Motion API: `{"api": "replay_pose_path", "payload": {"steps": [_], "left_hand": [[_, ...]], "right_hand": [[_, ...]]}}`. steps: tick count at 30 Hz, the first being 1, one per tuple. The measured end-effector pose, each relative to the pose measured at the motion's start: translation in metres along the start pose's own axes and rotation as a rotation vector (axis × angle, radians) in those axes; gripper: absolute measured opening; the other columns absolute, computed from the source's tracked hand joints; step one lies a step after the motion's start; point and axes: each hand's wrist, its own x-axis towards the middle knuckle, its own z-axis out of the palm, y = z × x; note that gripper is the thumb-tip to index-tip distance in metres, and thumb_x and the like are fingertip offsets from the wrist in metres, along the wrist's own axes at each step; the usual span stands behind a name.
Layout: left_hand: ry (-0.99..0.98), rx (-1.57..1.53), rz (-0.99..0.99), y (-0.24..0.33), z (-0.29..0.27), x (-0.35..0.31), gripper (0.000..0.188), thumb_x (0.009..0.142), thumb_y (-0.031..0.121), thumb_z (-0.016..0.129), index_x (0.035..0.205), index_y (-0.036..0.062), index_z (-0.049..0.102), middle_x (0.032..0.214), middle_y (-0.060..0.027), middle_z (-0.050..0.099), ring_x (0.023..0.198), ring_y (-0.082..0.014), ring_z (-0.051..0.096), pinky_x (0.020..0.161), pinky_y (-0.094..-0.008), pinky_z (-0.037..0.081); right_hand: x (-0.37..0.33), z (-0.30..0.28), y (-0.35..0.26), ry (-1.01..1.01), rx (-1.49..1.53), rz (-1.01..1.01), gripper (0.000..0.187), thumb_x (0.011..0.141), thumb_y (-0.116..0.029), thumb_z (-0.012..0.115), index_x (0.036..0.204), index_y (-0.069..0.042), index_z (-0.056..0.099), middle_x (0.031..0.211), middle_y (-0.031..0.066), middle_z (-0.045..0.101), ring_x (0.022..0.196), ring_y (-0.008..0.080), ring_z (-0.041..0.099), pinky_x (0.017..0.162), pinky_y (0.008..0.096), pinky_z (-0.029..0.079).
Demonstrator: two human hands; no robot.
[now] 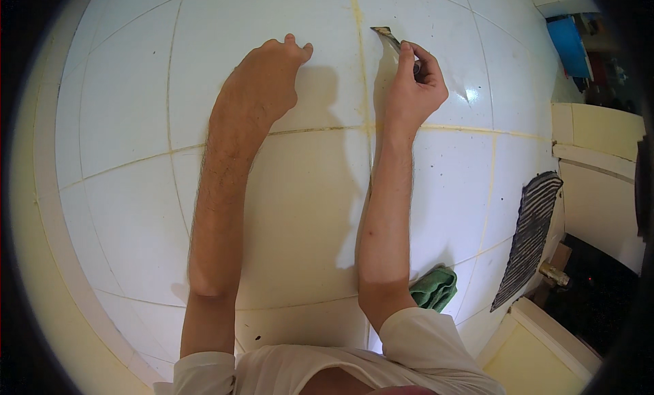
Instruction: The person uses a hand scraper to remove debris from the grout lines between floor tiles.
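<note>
My right hand (417, 85) is closed around a small scraper-like tool (388, 35) with a dark handle and a flat, angled tip. That tip is just right of a yellowed grout line (361, 68) between white tiles (300, 191); whether it touches the tile, I cannot tell. Left of the same line is my left hand (262, 78), seen from the back, with nothing visible in it. Two of its fingertips stand apart, while its other fingers are bent out of sight. Shadows of my hands and arms fall on the tiles.
A crumpled green cloth (436, 288) lies by my right elbow. Further right is a black-and-white striped mat (531, 238). Cream ledges (599, 133) border the tiles there, with a blue panel (571, 46) at the far right. A pale raised edge (41, 191) curves along the left.
</note>
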Motion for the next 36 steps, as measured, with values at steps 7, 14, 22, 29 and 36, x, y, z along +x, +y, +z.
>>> {"api": "replay_pose_path", "payload": {"steps": [7,14,22,29,36], "left_hand": [[-0.014,-0.004,-0.004,0.0020,-0.0020,-0.0004,0.083,0.067,-0.004,0.080,0.145,0.0153,0.056,0.154,-0.0100,0.049,0.128,-0.0326,0.056,0.104,-0.0441,0.054],[-0.004,-0.019,0.007,-0.0013,0.0014,0.0012,0.084,0.067,-0.005,0.080,0.145,0.0149,0.055,0.153,-0.0105,0.050,0.128,-0.0334,0.056,0.105,-0.0436,0.053],[-0.014,-0.011,0.009,-0.0001,-0.0004,0.0010,0.085,0.067,-0.005,0.080,0.145,0.0144,0.055,0.153,-0.0119,0.049,0.128,-0.0337,0.056,0.106,-0.0434,0.053],[0.005,0.002,0.046,-0.0021,0.0027,0.0012,0.084,0.066,-0.004,0.082,0.145,0.0146,0.056,0.152,-0.0131,0.050,0.127,-0.0340,0.057,0.106,-0.0432,0.053],[0.001,0.003,0.020,-0.0016,0.0009,0.0009,0.083,0.067,-0.003,0.082,0.144,0.0144,0.056,0.152,-0.0132,0.051,0.127,-0.0347,0.057,0.105,-0.0433,0.054]], "right_hand": [[0.0006,-0.0008,-0.0003,0.000,0.012,-0.006,0.014,0.093,-0.013,0.071,0.094,0.001,0.074,0.062,-0.0050,0.047,0.057,0.0043,0.036,0.051,0.0243,0.028],[0.0005,-0.0010,-0.0008,0.003,0.011,0.012,0.014,0.092,-0.012,0.071,0.093,0.001,0.074,0.063,-0.0054,0.047,0.058,0.0040,0.037,0.052,0.0236,0.029],[0.0010,-0.0016,0.0004,-0.017,0.002,0.021,0.014,0.093,-0.012,0.071,0.093,0.002,0.074,0.064,-0.0055,0.047,0.059,0.0037,0.037,0.053,0.0238,0.029],[0.0000,-0.0015,-0.0010,0.000,0.018,0.019,0.015,0.093,-0.013,0.071,0.093,0.002,0.074,0.064,-0.0051,0.048,0.059,0.0044,0.037,0.052,0.0242,0.029],[0.0003,-0.0006,-0.0024,0.005,0.016,0.036,0.015,0.093,-0.013,0.071,0.093,0.002,0.074,0.063,-0.0046,0.047,0.058,0.0047,0.036,0.052,0.0247,0.029]]}}
